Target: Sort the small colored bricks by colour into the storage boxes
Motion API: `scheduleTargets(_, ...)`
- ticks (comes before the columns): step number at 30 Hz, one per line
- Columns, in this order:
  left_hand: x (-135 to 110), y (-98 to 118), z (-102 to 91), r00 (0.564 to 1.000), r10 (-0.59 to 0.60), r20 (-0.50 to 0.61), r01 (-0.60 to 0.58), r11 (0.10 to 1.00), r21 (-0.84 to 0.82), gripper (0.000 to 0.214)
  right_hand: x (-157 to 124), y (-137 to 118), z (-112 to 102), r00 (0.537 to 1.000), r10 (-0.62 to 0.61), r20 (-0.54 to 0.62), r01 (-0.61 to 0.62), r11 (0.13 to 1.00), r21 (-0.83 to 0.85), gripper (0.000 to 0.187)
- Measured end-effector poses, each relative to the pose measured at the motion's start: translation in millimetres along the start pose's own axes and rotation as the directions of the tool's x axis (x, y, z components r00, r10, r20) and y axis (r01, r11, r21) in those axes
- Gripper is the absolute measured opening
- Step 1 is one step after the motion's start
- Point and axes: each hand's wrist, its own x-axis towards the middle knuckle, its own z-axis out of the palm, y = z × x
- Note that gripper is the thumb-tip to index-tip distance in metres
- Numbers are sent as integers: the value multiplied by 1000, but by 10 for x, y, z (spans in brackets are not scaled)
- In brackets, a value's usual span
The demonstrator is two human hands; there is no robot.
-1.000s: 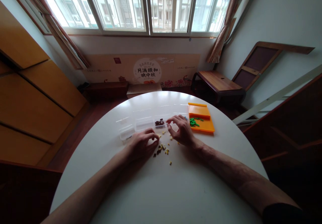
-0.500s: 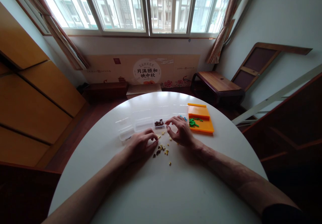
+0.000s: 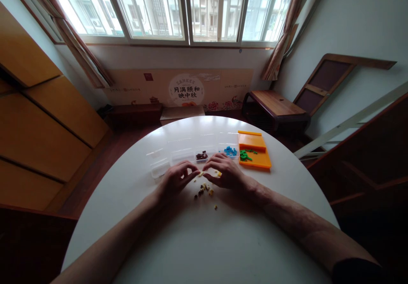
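Over the middle of the white table, my left hand (image 3: 178,177) has its thumb and forefinger pinched at a small pale yellow block (image 3: 201,174). Facing it, my right hand (image 3: 225,171) is curved, its thumb and fingers a little apart beside the same block. Just below the fingertips lies a loose pile of small yellow and dark brown blocks (image 3: 204,189). A single yellow block (image 3: 216,207) rests nearer to me. Several more yellow pieces lie by the right hand, partly hidden beneath its fingers.
Clear plastic boxes (image 3: 183,158) stand in a row behind the hands. One contains dark brown blocks (image 3: 201,155), another blue blocks (image 3: 230,151). At the right, an orange tray (image 3: 263,161) holds green pieces (image 3: 245,155). A wooden bench (image 3: 277,102) stands beyond the round table (image 3: 204,241).
My right hand has come down and left from the brown-block box toward my left fingertips, uncovering the blue blocks. My left hand has risen slightly, its thumb and forefinger now together.
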Motion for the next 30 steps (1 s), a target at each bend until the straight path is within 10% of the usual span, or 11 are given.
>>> scheduleTargets(18,-6,23,40,996,93,10,-93,995,18,15,16,29,24,997,-64,-32,65,998,21,7)
scheduleTargets(23,-9,62,-1,994,63,-86,-51,989,136,18,-14,83,62,982,131,-133,-127,991,38,6)
scheduleTargets(30,-31,113,-64,987,118,111,-125,990,59,9,-46,147,84,876,399,-271,-425,904,-41,7)
